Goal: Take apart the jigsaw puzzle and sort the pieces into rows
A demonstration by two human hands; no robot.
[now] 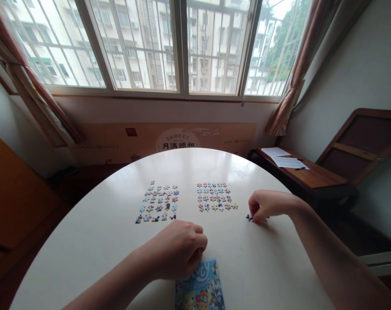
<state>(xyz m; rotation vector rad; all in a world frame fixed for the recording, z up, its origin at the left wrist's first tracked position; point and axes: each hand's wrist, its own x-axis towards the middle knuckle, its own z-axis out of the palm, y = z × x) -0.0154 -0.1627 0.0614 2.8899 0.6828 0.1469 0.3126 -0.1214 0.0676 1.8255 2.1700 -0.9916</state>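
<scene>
My right hand (267, 205) is at the right of the table, thumb and fingers pinched on a small dark blue puzzle piece (249, 218) at the tabletop. Curled closed, my left hand (184, 249) hovers over the top edge of a blue picture box or booklet (200, 289) with cartoon figures. Whatever its fingers may hold is hidden. Beyond my hands, loose puzzle pieces lie in rows as two groups: a left group (159, 201) and a right group (214, 198), with small gaps between pieces.
The round white table (95, 241) fills the foreground. A wooden chair or bench (321, 178) with papers (287, 162) and a pen stands at the right. A printed cardboard panel (124, 146) lies under the barred window, behind the table.
</scene>
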